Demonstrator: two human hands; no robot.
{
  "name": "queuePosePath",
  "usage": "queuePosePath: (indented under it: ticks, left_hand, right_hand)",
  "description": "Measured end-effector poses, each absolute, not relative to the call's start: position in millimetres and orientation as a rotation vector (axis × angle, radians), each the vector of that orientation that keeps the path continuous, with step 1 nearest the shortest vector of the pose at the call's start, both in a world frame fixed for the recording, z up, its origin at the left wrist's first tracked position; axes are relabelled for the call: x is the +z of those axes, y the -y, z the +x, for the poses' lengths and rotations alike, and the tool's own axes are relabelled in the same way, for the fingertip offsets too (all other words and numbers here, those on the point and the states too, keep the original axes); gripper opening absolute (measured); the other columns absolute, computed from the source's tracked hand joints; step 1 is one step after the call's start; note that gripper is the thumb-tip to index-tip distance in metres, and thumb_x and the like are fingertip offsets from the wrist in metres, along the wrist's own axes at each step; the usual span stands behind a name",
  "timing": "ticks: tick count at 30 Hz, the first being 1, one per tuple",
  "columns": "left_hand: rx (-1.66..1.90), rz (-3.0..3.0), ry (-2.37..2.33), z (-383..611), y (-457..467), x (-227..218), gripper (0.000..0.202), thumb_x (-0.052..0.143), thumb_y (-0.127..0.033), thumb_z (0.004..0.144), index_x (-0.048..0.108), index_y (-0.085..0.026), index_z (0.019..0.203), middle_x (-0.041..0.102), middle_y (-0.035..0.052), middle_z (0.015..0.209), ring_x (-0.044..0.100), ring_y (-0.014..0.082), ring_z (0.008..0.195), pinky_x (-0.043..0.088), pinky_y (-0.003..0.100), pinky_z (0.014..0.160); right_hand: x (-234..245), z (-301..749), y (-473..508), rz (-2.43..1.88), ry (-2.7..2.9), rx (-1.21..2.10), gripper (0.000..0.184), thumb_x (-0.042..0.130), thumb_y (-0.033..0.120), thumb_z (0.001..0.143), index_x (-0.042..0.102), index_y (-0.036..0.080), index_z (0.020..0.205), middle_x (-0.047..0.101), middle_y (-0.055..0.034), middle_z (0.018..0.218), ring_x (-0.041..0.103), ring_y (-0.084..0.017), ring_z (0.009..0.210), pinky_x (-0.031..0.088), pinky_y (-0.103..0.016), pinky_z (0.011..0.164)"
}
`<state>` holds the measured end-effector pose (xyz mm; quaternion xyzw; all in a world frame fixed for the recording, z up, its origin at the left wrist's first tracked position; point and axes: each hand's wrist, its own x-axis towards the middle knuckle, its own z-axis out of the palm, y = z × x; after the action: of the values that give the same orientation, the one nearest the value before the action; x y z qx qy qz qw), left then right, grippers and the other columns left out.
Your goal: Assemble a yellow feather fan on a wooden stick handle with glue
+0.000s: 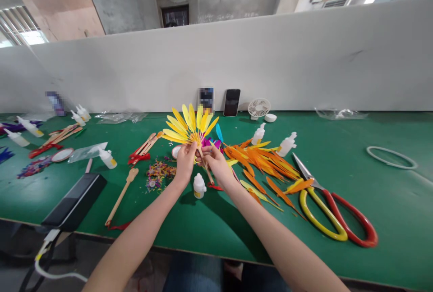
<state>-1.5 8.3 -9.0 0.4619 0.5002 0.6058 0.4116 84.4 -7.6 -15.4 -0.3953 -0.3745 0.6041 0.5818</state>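
Your left fingers [193,147] and right fingers [207,150] grip the yellow feather fan [191,123], likely light and fragile, best held by its slim wooden stick [207,169].

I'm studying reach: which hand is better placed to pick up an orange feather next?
Probably the right hand: the orange feathers lie on its side, nearer to it than to the left hand, which holds the yellow fan near its base.

Both hands [185,162] bare; forearms [282,233] bare as far as visible; dark blue trousers [192,274], denim-looking, partly shadowed.
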Motion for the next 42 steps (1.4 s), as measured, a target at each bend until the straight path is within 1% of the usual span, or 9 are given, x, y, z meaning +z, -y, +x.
queuePosePath:
  ticks: [4, 8, 12, 15, 19, 22, 27, 31, 42]
  left_hand:
    - [1.443, 1.209, -1.196, -0.5, -6.6, -10.0, 0.031, 0.057, -0.046, 0.067, 0.049, -0.017, 0.063, 0.054, -0.0009, 0.055, 0.054, 0.0129, 0.054, 0.042, 0.026, 0.052]
    - [1.447, 1.253, -1.128, -1.4, -7.4, -13.9, 0.026, 0.057, -0.041, 0.067, 0.049, -0.017, 0.062, 0.055, -0.0012, 0.056, 0.054, 0.0126, 0.055, 0.043, 0.024, 0.052]
    - [1.473, 1.269, -1.110, -2.8, -10.2, -16.5, 0.016, 0.056, -0.032, 0.068, 0.052, -0.017, 0.063, 0.058, -0.0003, 0.060, 0.056, 0.0132, 0.060, 0.045, 0.025, 0.058]
    - [1.513, 1.258, -1.136, -3.7, -12.1, -17.5, 0.011, 0.053, -0.026, 0.069, 0.053, -0.017, 0.063, 0.060, 0.0000, 0.061, 0.058, 0.0135, 0.065, 0.046, 0.026, 0.066]
    - [1.444, 1.218, -1.136, -3.6, -12.0, -17.0, 0.010, 0.052, -0.025, 0.070, 0.056, -0.016, 0.068, 0.063, 0.0014, 0.066, 0.061, 0.0160, 0.072, 0.045, 0.030, 0.075]
    - [1.377, 1.186, -1.090, -2.0, -9.0, -14.1, 0.011, 0.053, -0.027, 0.070, 0.057, -0.016, 0.069, 0.065, 0.0022, 0.066, 0.062, 0.0180, 0.072, 0.046, 0.032, 0.076]
    - [1.329, 1.197, -1.061, 0.8, -3.8, -8.6, 0.009, 0.055, -0.025, 0.067, 0.057, -0.017, 0.067, 0.066, 0.0026, 0.066, 0.063, 0.0193, 0.070, 0.048, 0.033, 0.074]
    - [1.292, 1.187, -1.039, 2.0, -3.0, -8.8, 0.010, 0.053, -0.025, 0.067, 0.058, -0.016, 0.065, 0.066, 0.0028, 0.064, 0.064, 0.0191, 0.070, 0.048, 0.034, 0.076]
    - [1.263, 1.150, -1.021, 2.0, -1.1, -5.3, 0.012, 0.054, -0.025, 0.064, 0.061, -0.015, 0.067, 0.067, 0.0030, 0.065, 0.064, 0.0190, 0.071, 0.048, 0.035, 0.078]
  right_hand:
    - [-15.1, 83.8, 7.1, -0.904, 0.860, 1.384, 0.016, 0.048, 0.016, 0.053, 0.046, 0.021, 0.068, 0.057, 0.0053, 0.063, 0.057, -0.011, 0.058, 0.048, -0.030, 0.065]
    - [-15.2, 83.5, 7.8, -0.872, 0.848, 1.367, 0.015, 0.053, 0.018, 0.053, 0.046, 0.021, 0.066, 0.057, 0.0043, 0.070, 0.059, -0.012, 0.064, 0.048, -0.031, 0.069]
    - [-15.1, 85.4, 8.5, -0.887, 0.890, 1.343, 0.013, 0.056, 0.020, 0.055, 0.048, 0.020, 0.065, 0.058, 0.0032, 0.073, 0.058, -0.011, 0.068, 0.047, -0.029, 0.070]
    - [-14.4, 90.6, 5.9, -0.933, 0.901, 1.278, 0.012, 0.057, 0.025, 0.057, 0.052, 0.019, 0.066, 0.058, 0.0022, 0.073, 0.056, -0.011, 0.070, 0.045, -0.026, 0.066]
    - [-12.0, 101.3, -1.9, -0.992, 0.836, 1.218, 0.020, 0.062, 0.033, 0.058, 0.056, 0.019, 0.071, 0.055, 0.0042, 0.063, 0.052, -0.010, 0.060, 0.043, -0.025, 0.058]
    - [-9.2, 108.4, -5.5, -0.952, 0.811, 1.232, 0.027, 0.065, 0.038, 0.056, 0.055, 0.020, 0.073, 0.055, 0.0052, 0.059, 0.050, -0.009, 0.054, 0.041, -0.023, 0.054]
    - [-4.9, 115.3, -4.7, -0.882, 0.818, 1.224, 0.032, 0.069, 0.044, 0.053, 0.051, 0.019, 0.061, 0.054, 0.0055, 0.055, 0.047, -0.007, 0.049, 0.039, -0.022, 0.050]
    - [-4.9, 117.3, -5.0, -0.912, 0.829, 1.160, 0.034, 0.070, 0.046, 0.053, 0.049, 0.018, 0.056, 0.053, 0.0056, 0.052, 0.046, -0.007, 0.047, 0.037, -0.022, 0.048]
    - [-8.7, 115.3, -6.6, -1.007, 0.897, 1.006, 0.033, 0.064, 0.044, 0.062, 0.043, 0.020, 0.054, 0.049, 0.0060, 0.047, 0.042, -0.007, 0.043, 0.031, -0.022, 0.042]
